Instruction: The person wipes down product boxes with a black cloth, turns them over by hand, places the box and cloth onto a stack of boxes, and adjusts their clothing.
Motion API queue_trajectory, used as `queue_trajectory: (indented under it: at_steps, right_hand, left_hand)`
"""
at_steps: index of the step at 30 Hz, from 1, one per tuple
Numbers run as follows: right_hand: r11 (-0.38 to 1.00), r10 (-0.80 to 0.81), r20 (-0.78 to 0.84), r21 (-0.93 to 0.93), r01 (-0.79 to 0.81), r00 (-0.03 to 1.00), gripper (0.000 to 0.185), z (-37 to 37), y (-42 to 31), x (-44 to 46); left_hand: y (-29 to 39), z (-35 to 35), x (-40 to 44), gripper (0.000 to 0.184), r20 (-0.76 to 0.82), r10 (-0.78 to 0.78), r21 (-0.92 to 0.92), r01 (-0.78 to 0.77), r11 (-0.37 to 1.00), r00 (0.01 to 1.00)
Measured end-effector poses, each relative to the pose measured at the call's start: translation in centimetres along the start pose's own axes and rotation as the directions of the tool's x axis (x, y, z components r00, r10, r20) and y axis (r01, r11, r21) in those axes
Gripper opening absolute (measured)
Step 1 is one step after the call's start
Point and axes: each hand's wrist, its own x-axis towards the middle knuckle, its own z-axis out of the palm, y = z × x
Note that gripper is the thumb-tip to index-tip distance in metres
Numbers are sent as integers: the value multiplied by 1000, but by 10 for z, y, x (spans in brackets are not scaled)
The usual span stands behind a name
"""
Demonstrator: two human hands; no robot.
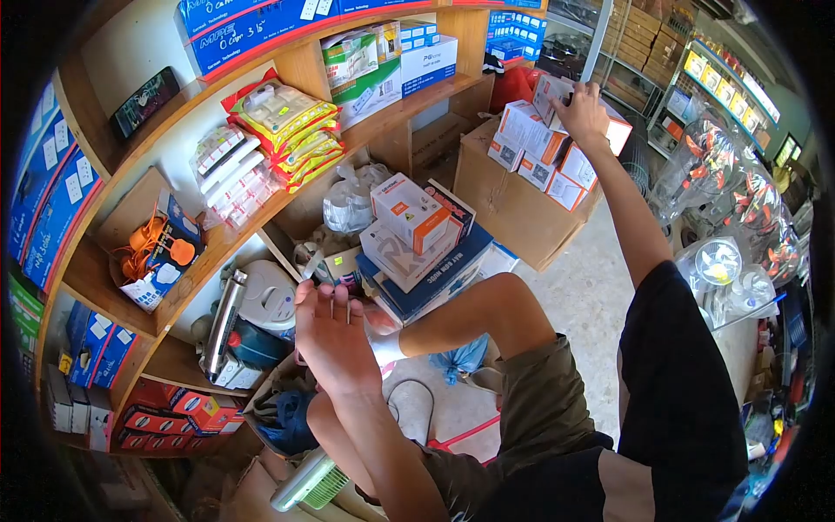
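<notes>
My right hand (581,115) is stretched far out, its fingers gripping a small white-and-orange box (550,90) at the top of a pile. Beneath it, several similar white-and-orange boxes (524,127) lie on a large brown carton (487,193). My left hand (337,344) is held up near the shelf, fingers extended and apart, with nothing visible in it. Just beyond that hand stands a stack: a white-and-orange box (409,209) on a larger white box (404,257), above a blue box (435,280).
Curved wooden shelves (196,291) hold yellow-red packets (287,122), blue cartons (261,30) and a phone (144,103). Plastic-wrapped fans (718,261) stand at right. Below my left arm is a green-and-white fan-like appliance (317,483). A blue plastic bag (459,358) lies on the floor.
</notes>
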Motion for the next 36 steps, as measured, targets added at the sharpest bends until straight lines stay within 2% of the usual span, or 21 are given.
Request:
queue_trajectory:
  at_steps: [5, 8, 11, 14, 15, 17, 20, 23, 26, 30, 36]
  right_hand:
    - [974, -169, -127, 132, 186, 977, 55, -35, -47, -45]
    - [930, -236, 135, 319, 183, 962, 52, -57, -93, -99]
    - [868, -375, 427, 474, 150, 823, 65, -41, -124, -147]
    - [812, -483, 469, 556, 178, 740, 75, -9, -151, -192]
    - [805, -494, 443, 559, 201, 748, 78, 5, -162, -205]
    - [792, -508, 387, 562, 240, 770, 82, 26, -174, -225]
    - [820, -459, 470, 551, 155, 754, 85, 16, -187, -226]
    - [815, -476, 472, 555, 170, 742, 83, 31, -185, -224]
    - [877, -408, 606, 468, 108, 683, 79, 10, -189, -215]
    - [857, -414, 604, 510, 69, 681, 80, 23, -184, -212]
    - [744, -392, 511, 666, -64, 765, 77, 14, -170, -210]
  left_hand:
    - [1, -2, 1, 26, 8, 9, 7, -9, 1000, 1000]
    - [0, -3, 3, 27, -13, 10, 11, -9, 1000, 1000]
    - [0, -2, 2, 26, -34, 16, 40, -14, 999, 999]
    - [-1, -4, 1, 21, -54, 6, 36, -4, 999, 998]
    - [1, -7, 0, 17, -26, -1, 18, 1, 1000, 1000]
    - [5, -8, -1, 15, -60, 1, 19, 0, 1000, 998]
    - [10, -15, -1, 19, -91, 23, 3, -23, 1000, 996]
    - [17, -19, -2, 22, -76, 52, -20, -54, 998, 996]
    - [18, -21, -2, 22, -75, 54, -36, -57, 998, 996]
    - [17, -24, -1, 23, -35, 47, -35, -48, 998, 998]
    - [20, -31, -3, 26, -7, 82, -45, -82, 996, 997]
